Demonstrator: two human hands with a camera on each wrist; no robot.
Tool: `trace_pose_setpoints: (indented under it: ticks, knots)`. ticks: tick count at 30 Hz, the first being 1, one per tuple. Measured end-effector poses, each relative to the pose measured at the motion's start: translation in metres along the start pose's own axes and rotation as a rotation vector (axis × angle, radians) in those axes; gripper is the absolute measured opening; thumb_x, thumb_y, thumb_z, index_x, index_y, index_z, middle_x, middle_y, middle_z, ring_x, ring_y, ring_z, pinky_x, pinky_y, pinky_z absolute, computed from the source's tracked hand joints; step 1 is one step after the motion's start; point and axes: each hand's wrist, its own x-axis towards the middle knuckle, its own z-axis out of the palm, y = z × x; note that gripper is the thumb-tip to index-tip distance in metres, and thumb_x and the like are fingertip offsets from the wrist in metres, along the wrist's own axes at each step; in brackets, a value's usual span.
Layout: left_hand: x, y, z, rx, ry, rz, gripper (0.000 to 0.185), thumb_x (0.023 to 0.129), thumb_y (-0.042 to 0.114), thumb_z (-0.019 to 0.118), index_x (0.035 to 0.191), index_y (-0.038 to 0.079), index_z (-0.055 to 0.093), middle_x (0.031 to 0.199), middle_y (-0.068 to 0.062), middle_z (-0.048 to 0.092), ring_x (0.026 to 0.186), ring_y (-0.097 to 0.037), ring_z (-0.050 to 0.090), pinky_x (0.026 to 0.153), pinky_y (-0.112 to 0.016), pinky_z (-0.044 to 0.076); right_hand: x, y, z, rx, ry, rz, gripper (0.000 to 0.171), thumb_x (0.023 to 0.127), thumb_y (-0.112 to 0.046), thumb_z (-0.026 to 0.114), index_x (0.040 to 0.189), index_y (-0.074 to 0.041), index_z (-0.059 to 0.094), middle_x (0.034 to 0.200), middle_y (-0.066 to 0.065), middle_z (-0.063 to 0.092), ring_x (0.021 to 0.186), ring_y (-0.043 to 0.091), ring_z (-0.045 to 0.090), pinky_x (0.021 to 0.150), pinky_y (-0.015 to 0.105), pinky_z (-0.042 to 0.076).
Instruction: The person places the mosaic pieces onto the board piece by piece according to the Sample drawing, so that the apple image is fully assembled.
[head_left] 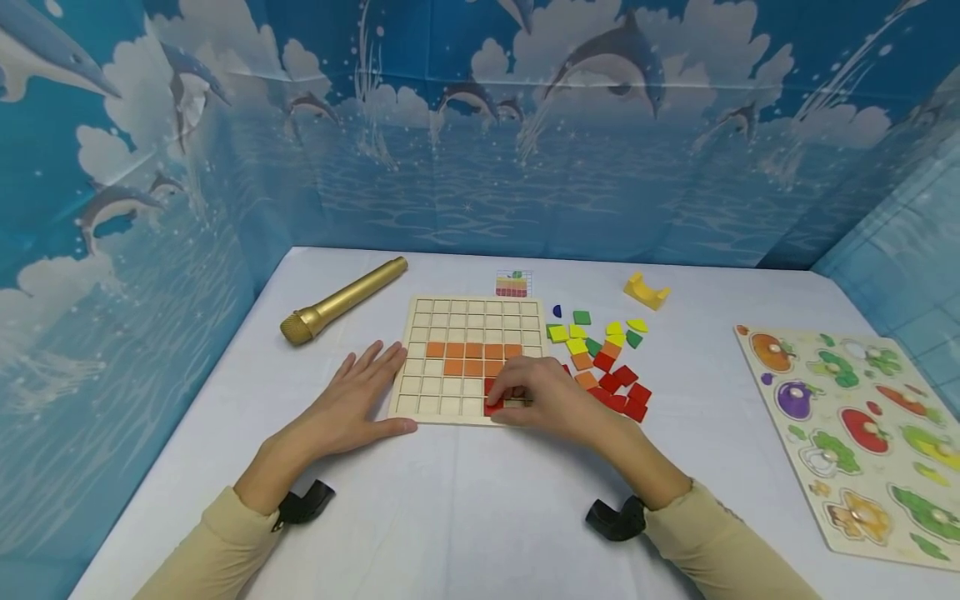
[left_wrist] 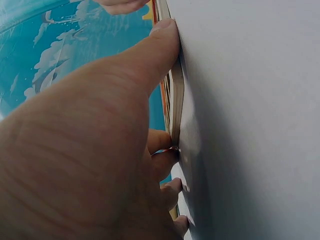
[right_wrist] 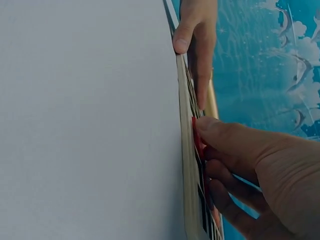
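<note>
A wooden grid board (head_left: 438, 406) lies on the table, with two rows of orange square tiles (head_left: 472, 367) in its middle. My right hand (head_left: 551, 396) is over the lower right of the board, thumb and fingertips pinching a red square tile (head_left: 491, 409) at the bottom row. In the right wrist view that red tile (right_wrist: 196, 131) shows at the thumb tip. Another red tile sits just above, partly hidden by the fingers. Spread flat on the table, my left hand (head_left: 348, 408) touches the board's left edge with thumb and fingertips.
Loose red tiles (head_left: 624, 377), plus yellow, green and orange pieces, lie right of the board. A small picture card (head_left: 513, 284) is behind it. Around stand a gold microphone (head_left: 348, 298), a yellow curved stand (head_left: 647, 292) and a vegetable puzzle board (head_left: 840, 467).
</note>
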Motion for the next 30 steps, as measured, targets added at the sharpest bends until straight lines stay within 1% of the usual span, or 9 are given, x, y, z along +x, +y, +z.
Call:
trace_pose_setpoints:
  ticks: [4,8,10,12,17,20,25,30]
  knots:
    - [-0.002,0.0,-0.001,-0.004,-0.004,0.0,0.108,0.092,0.064,0.072,0.168,0.006,0.022,0.176,-0.01,0.021,0.165,-0.037,0.01,0.131,-0.063,0.006,-0.002,0.003,-0.007,0.012,0.014,0.025,0.016,0.088,-0.023,0.088,0.103,-0.023,0.081,0.1,-0.012,0.073,0.093,0.011,0.065,0.079,0.029,0.058]
    - [-0.003,-0.001,-0.002,-0.005,-0.001,0.004,0.107,0.092,0.063,0.072,0.168,0.006,0.023,0.176,-0.01,0.021,0.164,-0.037,0.01,0.131,-0.063,0.006,-0.003,0.011,-0.022,0.035,0.043,0.05,0.013,0.089,-0.018,0.086,0.102,-0.02,0.081,0.1,-0.009,0.074,0.089,0.014,0.066,0.078,0.033,0.059]
    - [-0.003,-0.002,-0.002,-0.005,0.004,0.007,0.106,0.092,0.063,0.071,0.168,0.006,0.024,0.176,-0.011,0.022,0.164,-0.038,0.011,0.131,-0.064,0.007,-0.004,0.017,-0.031,0.025,0.059,0.068,0.014,0.09,-0.017,0.086,0.102,-0.018,0.082,0.099,-0.006,0.075,0.088,0.015,0.067,0.077,0.034,0.06]
    - [-0.003,-0.002,-0.002,-0.006,0.004,0.006,0.106,0.092,0.063,0.071,0.168,0.006,0.024,0.176,-0.011,0.022,0.164,-0.038,0.011,0.131,-0.064,0.007,-0.007,0.023,-0.041,0.006,0.07,0.11,0.014,0.09,-0.016,0.085,0.103,-0.016,0.081,0.1,-0.004,0.075,0.088,0.017,0.067,0.077,0.035,0.06]
    - [-0.002,-0.003,-0.001,-0.006,0.007,0.008,0.106,0.092,0.064,0.071,0.168,0.006,0.024,0.176,-0.011,0.022,0.164,-0.038,0.011,0.13,-0.064,0.008,-0.016,0.038,-0.065,-0.062,0.068,0.265,0.015,0.091,-0.016,0.084,0.105,-0.013,0.08,0.099,0.001,0.074,0.088,0.018,0.067,0.077,0.033,0.06]
    - [-0.002,-0.002,-0.001,-0.008,0.007,0.007,0.106,0.092,0.064,0.071,0.168,0.006,0.024,0.176,-0.01,0.022,0.164,-0.038,0.011,0.131,-0.064,0.007,-0.022,0.044,-0.075,-0.086,0.073,0.323,0.014,0.09,-0.014,0.084,0.103,-0.011,0.08,0.098,0.003,0.074,0.088,0.02,0.068,0.074,0.032,0.06]
    - [-0.002,-0.001,-0.001,-0.005,0.006,0.005,0.107,0.092,0.064,0.071,0.168,0.007,0.022,0.176,-0.01,0.021,0.164,-0.038,0.01,0.131,-0.064,0.007,-0.025,0.051,-0.08,-0.127,0.076,0.378,0.015,0.09,-0.019,0.086,0.099,-0.01,0.079,0.092,0.001,0.074,0.085,0.02,0.065,0.071,0.031,0.057]
    - [-0.001,-0.001,0.0,-0.005,0.001,0.002,0.108,0.091,0.064,0.072,0.169,0.008,0.022,0.177,-0.009,0.021,0.165,-0.037,0.009,0.131,-0.063,0.006,-0.027,0.058,-0.078,-0.142,0.051,0.445,0.021,0.089,-0.025,0.087,0.1,-0.009,0.077,0.089,0.002,0.072,0.083,0.021,0.06,0.066,0.03,0.054]
